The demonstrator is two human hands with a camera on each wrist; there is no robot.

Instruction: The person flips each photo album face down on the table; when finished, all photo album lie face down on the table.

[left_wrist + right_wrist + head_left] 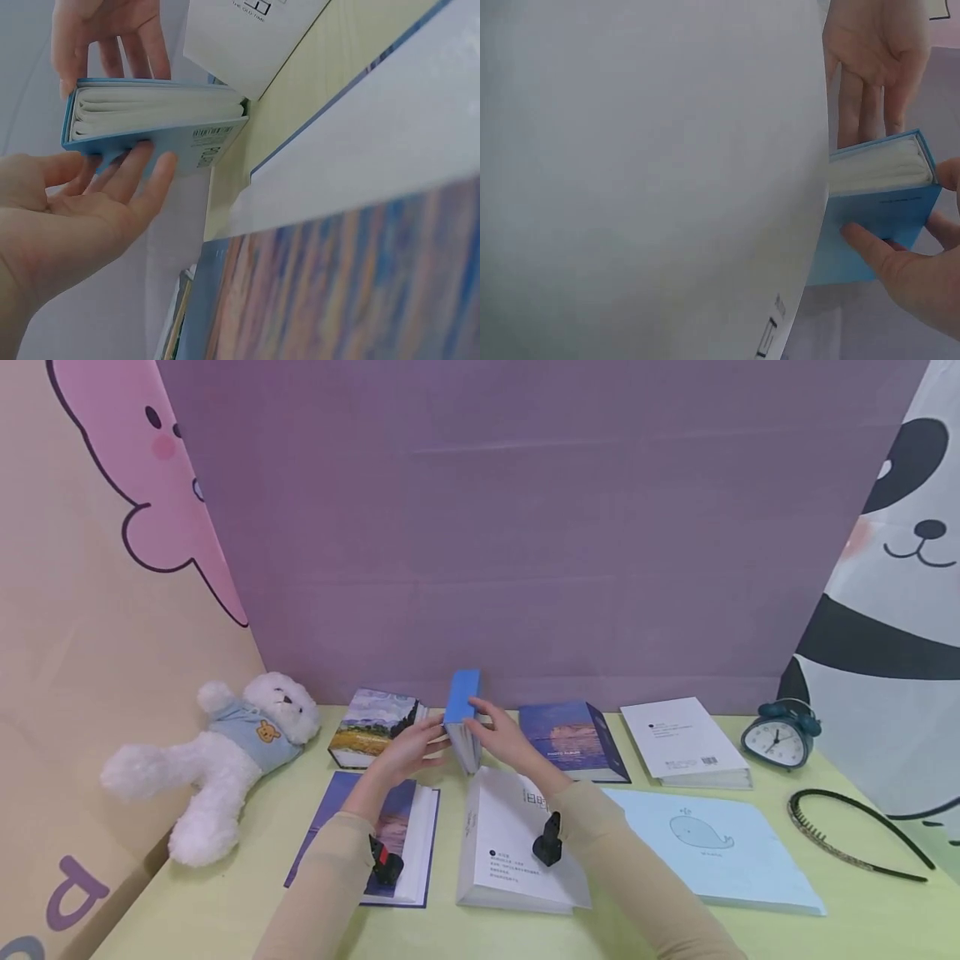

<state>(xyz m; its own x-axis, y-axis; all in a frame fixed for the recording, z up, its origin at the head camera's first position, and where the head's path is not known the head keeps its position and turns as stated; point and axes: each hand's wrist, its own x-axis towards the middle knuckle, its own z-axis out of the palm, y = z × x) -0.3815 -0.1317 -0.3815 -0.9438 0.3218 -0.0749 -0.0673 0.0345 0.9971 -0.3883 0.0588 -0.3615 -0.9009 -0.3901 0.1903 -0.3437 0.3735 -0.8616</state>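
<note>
Purple backdrop behind the green bench (862,910): a blue book (462,718) stands upright at the back, pressed between the flat, spread left hand (408,749) and right hand (501,737); other books lie flat, apparently unstood.

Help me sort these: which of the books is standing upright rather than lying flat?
The plain blue book, pressed upright between the left hand and right hand; every other book lies flat.
</note>
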